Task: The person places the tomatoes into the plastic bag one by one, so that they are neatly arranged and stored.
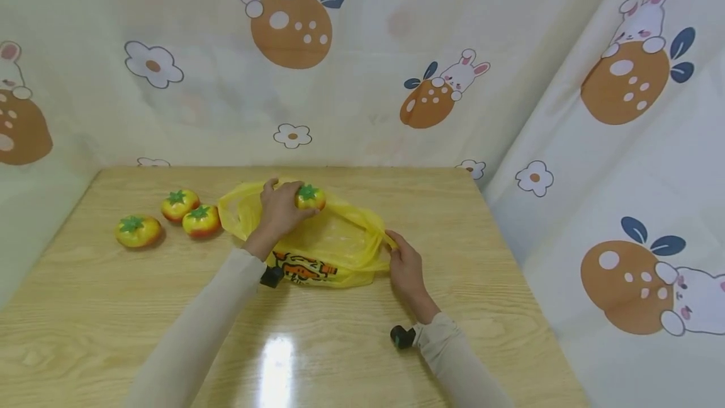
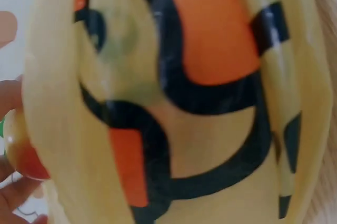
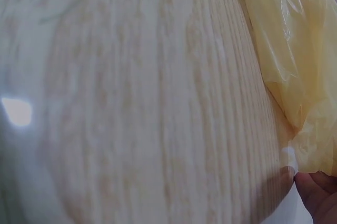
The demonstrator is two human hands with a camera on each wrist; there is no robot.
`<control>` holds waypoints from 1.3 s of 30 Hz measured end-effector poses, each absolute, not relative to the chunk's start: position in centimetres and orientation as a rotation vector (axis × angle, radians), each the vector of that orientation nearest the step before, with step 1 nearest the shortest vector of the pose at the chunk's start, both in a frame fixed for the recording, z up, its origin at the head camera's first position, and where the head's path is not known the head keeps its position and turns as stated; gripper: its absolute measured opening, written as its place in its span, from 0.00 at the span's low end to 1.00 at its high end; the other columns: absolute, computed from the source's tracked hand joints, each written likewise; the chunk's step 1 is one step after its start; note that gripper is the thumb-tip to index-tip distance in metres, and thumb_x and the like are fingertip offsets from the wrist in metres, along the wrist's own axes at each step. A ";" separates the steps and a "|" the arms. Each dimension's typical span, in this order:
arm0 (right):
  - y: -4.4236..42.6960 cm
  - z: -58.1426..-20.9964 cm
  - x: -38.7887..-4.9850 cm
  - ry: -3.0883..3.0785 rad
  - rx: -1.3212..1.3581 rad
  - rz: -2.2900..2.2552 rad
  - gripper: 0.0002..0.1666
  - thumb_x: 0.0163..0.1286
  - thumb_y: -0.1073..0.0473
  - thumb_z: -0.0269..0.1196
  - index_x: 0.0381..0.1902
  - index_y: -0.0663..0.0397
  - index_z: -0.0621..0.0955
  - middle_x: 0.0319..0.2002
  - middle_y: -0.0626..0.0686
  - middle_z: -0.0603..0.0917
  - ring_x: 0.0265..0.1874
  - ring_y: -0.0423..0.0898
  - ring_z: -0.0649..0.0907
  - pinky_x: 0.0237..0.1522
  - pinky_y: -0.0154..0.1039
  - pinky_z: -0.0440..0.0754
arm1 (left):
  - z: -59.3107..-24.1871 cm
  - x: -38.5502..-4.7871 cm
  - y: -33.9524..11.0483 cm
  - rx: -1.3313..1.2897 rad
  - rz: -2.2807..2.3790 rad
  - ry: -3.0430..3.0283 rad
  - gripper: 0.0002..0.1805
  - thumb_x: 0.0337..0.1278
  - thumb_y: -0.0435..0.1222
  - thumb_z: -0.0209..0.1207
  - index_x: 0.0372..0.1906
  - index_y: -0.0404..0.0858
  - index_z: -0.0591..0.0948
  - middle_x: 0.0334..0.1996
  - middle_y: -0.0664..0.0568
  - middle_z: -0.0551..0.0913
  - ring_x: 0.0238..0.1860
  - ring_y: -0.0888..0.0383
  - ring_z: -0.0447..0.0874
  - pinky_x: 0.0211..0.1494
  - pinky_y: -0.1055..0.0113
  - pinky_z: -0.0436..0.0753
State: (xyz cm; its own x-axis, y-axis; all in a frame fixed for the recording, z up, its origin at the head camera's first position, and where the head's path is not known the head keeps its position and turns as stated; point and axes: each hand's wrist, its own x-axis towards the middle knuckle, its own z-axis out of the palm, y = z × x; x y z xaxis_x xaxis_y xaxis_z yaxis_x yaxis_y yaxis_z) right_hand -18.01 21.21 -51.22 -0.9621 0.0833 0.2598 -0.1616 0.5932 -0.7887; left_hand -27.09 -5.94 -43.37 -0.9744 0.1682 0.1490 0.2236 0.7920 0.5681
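A yellow plastic bag with a black and orange print lies on the wooden table with its mouth spread. My left hand grips a yellow-orange persimmon with a green leafy top, just above the bag's mouth. In the left wrist view the bag's printed side fills most of the picture, and part of the persimmon shows between fingers at the left edge. On the bag's right side, my right hand pinches the rim. Its fingertips meet the plastic in the right wrist view.
Three more persimmons sit left of the bag: one at the far left, one behind and one closest to the bag. A patterned curtain hangs along the table's back and sides.
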 end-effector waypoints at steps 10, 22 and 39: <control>21.2 -51.0 -17.8 -2.558 0.054 1.322 0.25 0.70 0.75 0.48 0.62 0.60 0.76 0.59 0.63 0.80 0.56 0.58 0.80 0.61 0.56 0.75 | -44.4 -26.9 -5.4 -0.261 -0.948 -2.900 0.38 0.50 0.51 0.71 0.65 0.38 0.75 0.72 0.33 0.56 0.75 0.35 0.38 0.74 0.39 0.47; 21.2 -51.1 -17.6 -2.556 0.038 1.345 0.25 0.71 0.74 0.49 0.62 0.59 0.77 0.60 0.61 0.80 0.62 0.56 0.77 0.64 0.54 0.73 | -45.8 -27.0 -4.7 -0.327 -0.877 -2.911 0.37 0.49 0.51 0.72 0.63 0.38 0.77 0.71 0.30 0.53 0.73 0.32 0.39 0.73 0.37 0.46; 21.7 -51.4 -17.3 -2.548 0.075 1.286 0.25 0.70 0.75 0.49 0.63 0.62 0.76 0.59 0.63 0.80 0.56 0.58 0.80 0.60 0.56 0.76 | -47.8 -27.4 -5.0 -0.379 -0.744 -2.902 0.40 0.47 0.57 0.70 0.58 0.32 0.78 0.65 0.25 0.60 0.70 0.28 0.45 0.71 0.37 0.49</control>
State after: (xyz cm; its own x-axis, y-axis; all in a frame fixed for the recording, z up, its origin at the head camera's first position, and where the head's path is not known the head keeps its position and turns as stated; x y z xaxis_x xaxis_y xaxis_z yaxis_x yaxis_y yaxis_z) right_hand -17.28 21.69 -51.40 -0.9580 0.0815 0.2749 -0.1727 0.6013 -0.7801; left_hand -27.44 -4.96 -47.81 -0.9612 0.2103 0.1783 0.2701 0.8476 0.4568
